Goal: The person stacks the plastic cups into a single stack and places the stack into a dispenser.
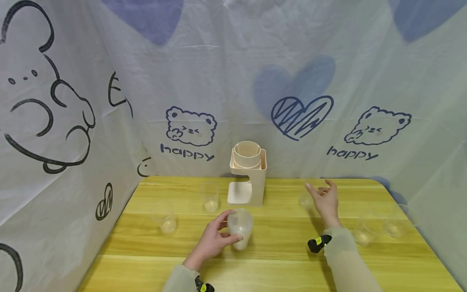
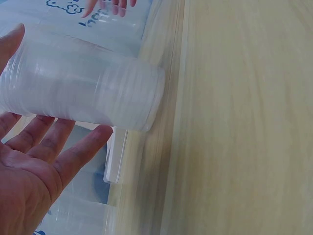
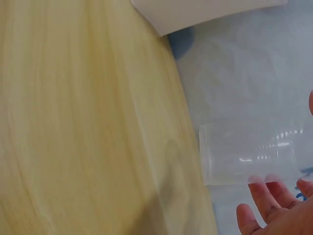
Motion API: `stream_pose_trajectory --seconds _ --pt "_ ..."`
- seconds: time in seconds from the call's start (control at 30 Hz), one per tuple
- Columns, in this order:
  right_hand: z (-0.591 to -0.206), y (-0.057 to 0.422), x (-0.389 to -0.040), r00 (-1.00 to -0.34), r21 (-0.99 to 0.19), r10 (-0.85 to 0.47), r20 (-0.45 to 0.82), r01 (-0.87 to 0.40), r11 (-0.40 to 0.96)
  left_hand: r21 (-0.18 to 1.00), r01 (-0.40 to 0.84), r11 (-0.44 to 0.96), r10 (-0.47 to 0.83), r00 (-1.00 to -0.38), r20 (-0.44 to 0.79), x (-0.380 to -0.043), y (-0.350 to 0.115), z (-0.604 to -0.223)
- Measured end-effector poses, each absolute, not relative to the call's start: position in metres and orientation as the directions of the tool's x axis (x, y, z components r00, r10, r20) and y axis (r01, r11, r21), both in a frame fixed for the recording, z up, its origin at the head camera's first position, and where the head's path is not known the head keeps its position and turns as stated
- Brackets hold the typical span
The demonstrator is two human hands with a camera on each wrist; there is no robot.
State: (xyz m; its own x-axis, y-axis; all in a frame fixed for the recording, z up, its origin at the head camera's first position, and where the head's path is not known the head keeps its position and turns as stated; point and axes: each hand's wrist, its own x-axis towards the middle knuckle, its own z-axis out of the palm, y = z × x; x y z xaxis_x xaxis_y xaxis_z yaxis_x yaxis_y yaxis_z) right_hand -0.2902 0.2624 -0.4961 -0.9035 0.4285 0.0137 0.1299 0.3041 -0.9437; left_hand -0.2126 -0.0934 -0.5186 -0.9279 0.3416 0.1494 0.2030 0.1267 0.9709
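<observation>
Head view puts the stack of clear cups over the near middle of the table, in front of the beige holder. The left hand grips that stack from the side, thumb and fingers on opposite walls; whether its base touches the wood I cannot tell. Nested walls make the stack look cloudier, and probably stiffer, than one cup, yet it should weigh little. The right hand is spread fairly wide about a clear cup near the far edge, thumb apart from the fingers; contact is too faint to judge. This cup likely handles as very light, thin-walled and slick, easily dented by a hard squeeze and easily tipped by a knock at the rim. A gentle hold around the mid-wall, thumb opposite the fingers, seems best; for the stack, a grip on the outermost cup suits, since inner ones could slide. Other loose cups stand on both sides of the table.
</observation>
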Motion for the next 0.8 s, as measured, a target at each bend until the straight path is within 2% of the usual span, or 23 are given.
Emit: stream_pose_trajectory --seconds 0.2,0.47,0.63,0.8 --pt "-0.485 0.254 -0.282 -0.914 -0.957 0.404 0.041 0.081 0.28 0.968 0.204 0.147 0.333 -0.931 0.146 -0.206 -0.091 -0.506" --pt "-0.466 0.24 -0.268 -0.938 -0.947 0.324 0.122 -0.013 0.321 0.971 0.209 0.117 0.343 -0.926 0.158 -0.198 -0.092 -0.492" --pt "-0.455 0.234 -0.26 -0.967 -0.945 0.192 0.167 -0.102 0.311 0.972 0.202 0.117 0.347 -0.926 0.151 -0.196 -0.092 -0.487" --pt "-0.445 0.225 -0.251 -0.977 -0.955 0.048 0.208 -0.192 0.225 0.973 0.2 0.118 0.348 -0.926 0.148 -0.196 -0.092 -0.486"
